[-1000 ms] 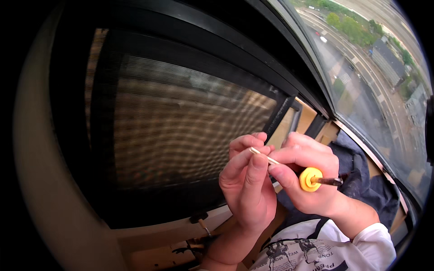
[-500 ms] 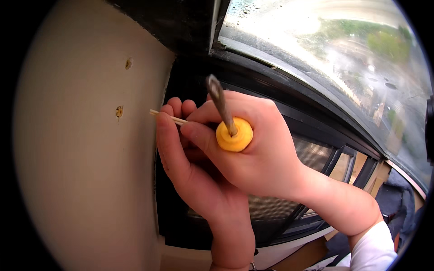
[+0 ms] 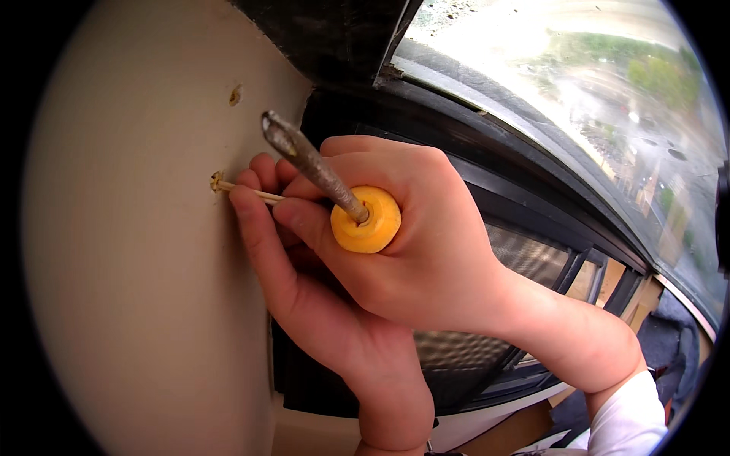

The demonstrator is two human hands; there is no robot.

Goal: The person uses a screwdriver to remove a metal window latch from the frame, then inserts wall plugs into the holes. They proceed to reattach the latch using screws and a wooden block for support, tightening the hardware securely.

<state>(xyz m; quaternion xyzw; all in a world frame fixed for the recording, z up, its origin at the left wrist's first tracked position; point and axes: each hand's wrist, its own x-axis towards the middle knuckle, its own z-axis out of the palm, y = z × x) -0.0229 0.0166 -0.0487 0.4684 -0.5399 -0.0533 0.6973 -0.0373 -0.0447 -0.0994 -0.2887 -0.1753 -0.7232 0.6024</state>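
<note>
At four o'clock you wear a white sleeve [image 3: 630,414], lightly creased, its edge crossing your right forearm [image 3: 566,330] and leaving it bare down to the wrist. Your right hand [image 3: 426,235], near three o'clock, is bare too, as is your left hand [image 3: 323,323], toward seven. At six o'clock your left forearm [image 3: 391,414] shows uncovered; a small dark bit beside it is too unclear to identify.

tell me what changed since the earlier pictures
The left hand and right hand moved leftward from before the dark mesh panel to the wall, bringing the tips of the thin sticks to its lower hole. Nothing was visibly let go: both hands still grip the sticks, and the yellow-handled tool stays in the right.
</note>
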